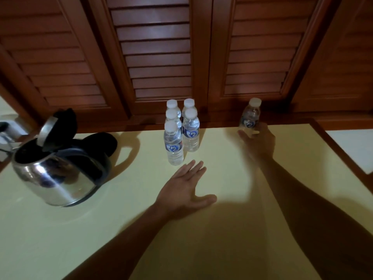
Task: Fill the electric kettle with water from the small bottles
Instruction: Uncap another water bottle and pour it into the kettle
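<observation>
Pale yellow surface [232, 178] held an open kettle [58, 172]; right hand [260, 141] gripped one bottle [250, 116], left hand [185, 186] spread flat.

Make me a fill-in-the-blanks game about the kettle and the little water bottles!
1. The kettle has its lid standing ____.
2. The bunch of bottles in the middle of the table holds ____ bottles.
3. The lone bottle is at the fingers of the ____ hand.
4. The left hand holds ____.

Missing words: open; five; right; nothing
</observation>
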Demonstrator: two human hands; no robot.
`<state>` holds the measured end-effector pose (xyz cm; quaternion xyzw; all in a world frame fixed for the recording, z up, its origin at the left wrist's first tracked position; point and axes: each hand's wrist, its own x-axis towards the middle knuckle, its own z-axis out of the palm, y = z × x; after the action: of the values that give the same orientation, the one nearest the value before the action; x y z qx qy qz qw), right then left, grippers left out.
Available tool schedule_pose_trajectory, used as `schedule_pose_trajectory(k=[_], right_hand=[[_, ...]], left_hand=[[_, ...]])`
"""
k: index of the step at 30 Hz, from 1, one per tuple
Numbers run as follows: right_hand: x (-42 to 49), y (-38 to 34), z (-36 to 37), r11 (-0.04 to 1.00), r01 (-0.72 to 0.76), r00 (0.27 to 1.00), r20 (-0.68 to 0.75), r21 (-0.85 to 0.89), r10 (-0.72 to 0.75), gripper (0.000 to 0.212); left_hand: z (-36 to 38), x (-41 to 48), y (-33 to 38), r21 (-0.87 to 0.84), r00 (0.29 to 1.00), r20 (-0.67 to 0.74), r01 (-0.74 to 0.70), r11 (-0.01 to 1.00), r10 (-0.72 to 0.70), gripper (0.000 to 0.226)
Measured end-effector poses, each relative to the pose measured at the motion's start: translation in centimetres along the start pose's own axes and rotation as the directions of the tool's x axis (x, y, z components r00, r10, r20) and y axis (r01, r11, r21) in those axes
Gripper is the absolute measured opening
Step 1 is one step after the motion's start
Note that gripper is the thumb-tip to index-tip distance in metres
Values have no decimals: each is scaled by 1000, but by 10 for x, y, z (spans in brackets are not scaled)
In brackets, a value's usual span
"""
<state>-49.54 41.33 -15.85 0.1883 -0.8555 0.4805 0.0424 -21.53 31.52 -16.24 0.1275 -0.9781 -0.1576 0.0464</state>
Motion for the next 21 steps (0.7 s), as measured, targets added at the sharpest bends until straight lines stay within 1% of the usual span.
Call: schedule_pose_trajectory(k=[8,11,12,14,15,16,17,18,19,20,21], right_hand=[[9,0,7,998,-30,999,29,-47,31,49],[7,0,6,999,-36,999,35,-15,36,53],[5,1,5,999,-46,999,18,19,46,57],[-4,0,2,991,-73,994,-70,113,81,63],[-12,-1,0,987,-60,988,-129,148,80,61],[-20,-4,0,985,-21,982,-184,172,53,56],[-29,-9,0,982,35,975,-224,187,8,49],[-38,-15,1,978,98,967,-249,187,-49,43],[-47,-22,2,971,160,959,-262,180,-109,37],[-57,-31,3,962,213,951,-261,170,-165,32],[-66,-41,2,952,262,944,-250,161,-217,28]], left_hand=[[3,2,-2,-11,1000,-14,8,1000,-8,94],[4,2,-4,1,1000,-30,-3,1000,3,94],[5,2,-4,3,999,-37,-10,1000,10,94],[4,2,-3,-10,998,-61,-19,1000,19,92],[4,1,-1,-38,996,-90,-15,999,12,88],[4,-1,0,-85,989,-149,-7,996,-5,79],[3,-4,1,-136,966,-258,-3,991,-32,66],[3,-6,0,-190,917,-388,18,982,-92,52],[2,-9,0,-269,847,-495,66,961,-196,43],[0,-9,-1,-373,763,-557,122,920,-328,41],[-3,-7,-3,-487,678,-574,170,857,-460,43]])
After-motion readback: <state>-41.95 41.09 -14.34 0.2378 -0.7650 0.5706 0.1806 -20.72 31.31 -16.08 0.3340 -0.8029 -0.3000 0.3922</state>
